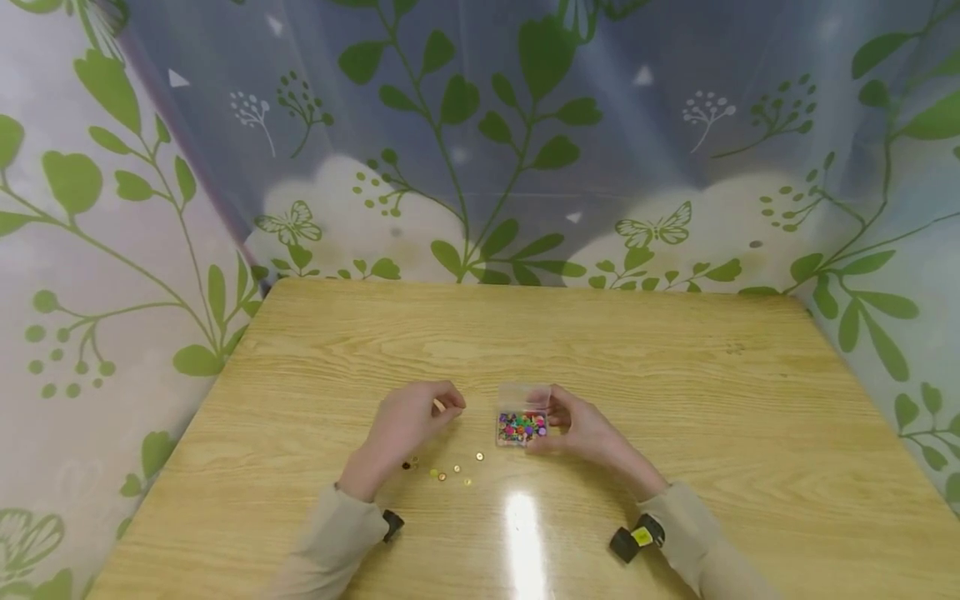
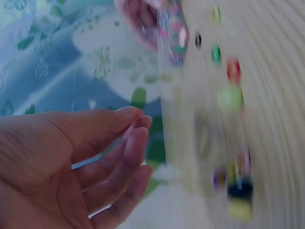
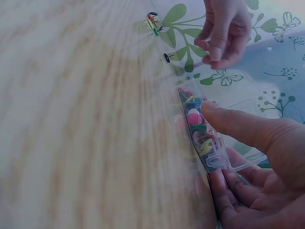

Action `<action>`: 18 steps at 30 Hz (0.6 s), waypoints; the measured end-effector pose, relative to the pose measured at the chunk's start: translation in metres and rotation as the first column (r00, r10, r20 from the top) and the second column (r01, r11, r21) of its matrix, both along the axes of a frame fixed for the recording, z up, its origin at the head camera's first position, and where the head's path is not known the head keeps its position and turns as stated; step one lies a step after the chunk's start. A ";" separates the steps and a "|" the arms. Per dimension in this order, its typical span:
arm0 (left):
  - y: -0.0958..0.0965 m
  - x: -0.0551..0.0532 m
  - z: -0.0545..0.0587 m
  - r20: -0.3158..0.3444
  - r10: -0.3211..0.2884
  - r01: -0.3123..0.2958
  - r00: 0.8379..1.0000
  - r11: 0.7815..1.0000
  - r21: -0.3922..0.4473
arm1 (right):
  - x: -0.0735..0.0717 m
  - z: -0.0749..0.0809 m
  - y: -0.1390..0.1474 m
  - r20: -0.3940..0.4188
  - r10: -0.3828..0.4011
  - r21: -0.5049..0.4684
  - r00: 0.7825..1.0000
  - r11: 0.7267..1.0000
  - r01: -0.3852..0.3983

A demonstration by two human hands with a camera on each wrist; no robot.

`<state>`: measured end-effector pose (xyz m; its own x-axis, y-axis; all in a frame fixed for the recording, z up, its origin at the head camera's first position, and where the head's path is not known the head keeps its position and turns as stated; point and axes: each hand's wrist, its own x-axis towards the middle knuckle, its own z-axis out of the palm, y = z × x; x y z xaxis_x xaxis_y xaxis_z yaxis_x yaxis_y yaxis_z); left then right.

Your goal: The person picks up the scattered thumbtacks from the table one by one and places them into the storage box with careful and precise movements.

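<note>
My right hand (image 1: 588, 429) grips a small clear plastic box (image 3: 221, 164) at its right side, thumb on the near edge and fingers behind. Its hinged lid (image 1: 517, 395) is raised at the back, and colourful thumbtacks (image 1: 521, 427) fill the inside. To the left of the box, my left hand (image 1: 408, 421) hovers over the table, thumb and fingertips (image 2: 138, 138) brought together. Nothing shows between those fingertips, and I cannot tell whether a tack is hidden there. Several loose thumbtacks lie between the wrists, among them a black one (image 3: 167, 57) and a red one (image 2: 233, 69).
The wooden table (image 1: 660, 350) carries the box and the scattered tacks. A leaf-patterned cloth (image 1: 480, 150) hangs along the back and both sides. Black straps with small devices (image 1: 637, 537) sit at both wrists, below beige sleeves. A bright reflection lies near the table's front.
</note>
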<state>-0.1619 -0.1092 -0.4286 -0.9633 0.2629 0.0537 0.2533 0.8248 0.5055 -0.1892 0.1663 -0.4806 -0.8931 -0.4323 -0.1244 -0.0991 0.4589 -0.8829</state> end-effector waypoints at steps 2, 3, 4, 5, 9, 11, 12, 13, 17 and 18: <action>-0.012 0.001 0.000 0.028 0.023 -0.022 0.999 1.000 -0.020 | 0.000 0.000 0.000 0.000 -0.004 0.003 1.000 1.000 0.004; -0.017 0.002 0.000 0.047 0.032 -0.030 0.998 0.999 -0.033 | 0.000 0.000 0.000 -0.002 -0.006 0.003 1.000 1.000 0.006; -0.023 0.003 0.000 0.065 0.036 -0.033 0.997 0.998 -0.045 | -0.001 0.000 0.000 -0.004 -0.005 0.002 1.000 1.000 0.005; -0.028 0.005 -0.001 0.086 0.040 -0.035 0.996 0.998 -0.055 | -0.001 0.000 0.001 -0.005 -0.006 0.003 1.000 1.000 0.006; -0.043 0.009 -0.003 0.167 0.042 -0.029 0.985 0.996 -0.081 | -0.001 -0.001 0.001 -0.008 -0.004 0.009 1.000 1.000 0.004; -0.047 0.011 -0.004 0.205 0.042 -0.025 0.978 0.996 -0.082 | -0.002 -0.001 0.001 -0.006 -0.004 0.015 1.000 1.000 0.004; -0.048 0.012 -0.005 0.219 0.043 -0.025 0.975 0.996 -0.084 | -0.002 -0.001 0.000 -0.007 -0.005 0.019 1.000 1.000 0.005; -0.048 0.012 -0.005 0.232 0.045 -0.026 0.972 0.996 -0.085 | -0.002 -0.001 0.000 -0.007 -0.005 0.020 1.000 1.000 0.005; -0.049 0.013 -0.009 0.214 0.055 -0.032 0.975 0.994 -0.106 | -0.001 -0.001 -0.001 -0.006 -0.003 0.023 1.000 1.000 0.003; -0.048 0.013 -0.009 0.199 0.061 -0.040 0.978 0.993 -0.111 | -0.001 -0.001 -0.001 -0.006 -0.001 0.022 1.000 1.000 0.001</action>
<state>-0.1489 -0.1574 -0.4377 -0.9636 0.2074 -0.1689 0.1115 0.8854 0.4512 -0.1907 0.1653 -0.4821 -0.8942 -0.4289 -0.1281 -0.1043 0.4781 -0.8721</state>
